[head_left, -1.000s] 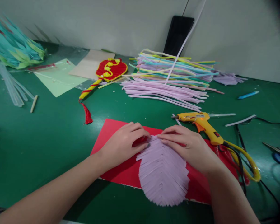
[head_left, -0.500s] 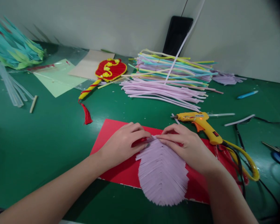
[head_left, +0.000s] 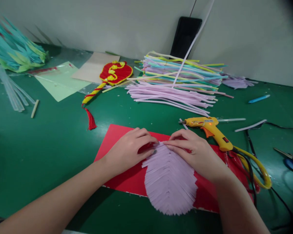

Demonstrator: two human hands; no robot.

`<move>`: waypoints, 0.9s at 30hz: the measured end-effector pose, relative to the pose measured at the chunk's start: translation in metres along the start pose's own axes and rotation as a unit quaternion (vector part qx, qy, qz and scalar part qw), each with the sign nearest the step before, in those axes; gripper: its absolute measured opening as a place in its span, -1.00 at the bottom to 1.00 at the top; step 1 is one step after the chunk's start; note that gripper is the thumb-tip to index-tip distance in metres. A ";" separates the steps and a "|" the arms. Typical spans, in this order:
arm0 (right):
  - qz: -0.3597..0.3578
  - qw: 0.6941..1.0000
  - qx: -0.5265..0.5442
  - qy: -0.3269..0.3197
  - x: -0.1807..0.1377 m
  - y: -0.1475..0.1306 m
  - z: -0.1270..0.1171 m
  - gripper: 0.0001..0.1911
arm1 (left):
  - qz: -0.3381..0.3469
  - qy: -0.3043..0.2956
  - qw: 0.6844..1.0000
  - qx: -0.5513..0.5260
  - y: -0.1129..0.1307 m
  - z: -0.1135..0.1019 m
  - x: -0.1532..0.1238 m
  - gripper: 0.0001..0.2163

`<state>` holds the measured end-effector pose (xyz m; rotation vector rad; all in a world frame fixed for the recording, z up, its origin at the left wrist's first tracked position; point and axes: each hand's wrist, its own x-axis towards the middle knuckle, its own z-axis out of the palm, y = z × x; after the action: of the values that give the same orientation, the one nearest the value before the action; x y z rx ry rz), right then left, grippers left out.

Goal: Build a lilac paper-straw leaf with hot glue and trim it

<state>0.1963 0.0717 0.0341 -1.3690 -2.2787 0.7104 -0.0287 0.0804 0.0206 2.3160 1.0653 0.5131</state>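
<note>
A lilac leaf-shaped piece [head_left: 170,182] built from angled strips lies on a red board [head_left: 127,175] on the green table. My left hand [head_left: 129,149] rests on the board with its fingers curled, fingertips pressing the leaf's top left edge. My right hand [head_left: 195,151] mirrors it, fingers bent and pinched on the top strip at the leaf's tip. The fingertips of both hands nearly meet over that tip.
A yellow glue gun [head_left: 210,128] with its cable lies right of the board. Behind it sits a heap of pastel strips [head_left: 175,84], a red and yellow fan with a tassel [head_left: 109,78], a black phone [head_left: 185,35], clear glue sticks [head_left: 12,91] and scissors [head_left: 289,157].
Hardly anything differs; both hands stay pressed on the top of the lilac leaf, with only a slight shift of the view.
</note>
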 end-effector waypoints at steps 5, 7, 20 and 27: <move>-0.005 1.000 -0.002 0.000 0.000 0.000 0.001 -0.78 | 0.004 -0.001 1.000 0.004 -0.001 0.000 0.001 -0.87; -0.009 1.000 -0.004 0.000 0.000 0.000 0.001 -0.78 | 0.005 -0.002 1.000 0.006 -0.001 0.000 0.000 -0.87; -0.002 1.000 -0.005 0.002 0.000 0.000 0.001 -0.78 | 0.002 0.008 1.000 0.007 0.000 0.001 -0.001 -0.91; 0.003 1.000 -0.005 -0.004 0.000 -0.001 0.001 -0.78 | -0.010 0.004 1.000 -0.002 -0.002 0.001 -0.002 -0.91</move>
<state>0.1953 0.0711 0.0341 -1.3794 -2.2877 0.7083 -0.0298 0.0796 0.0184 2.3004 1.0888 0.5172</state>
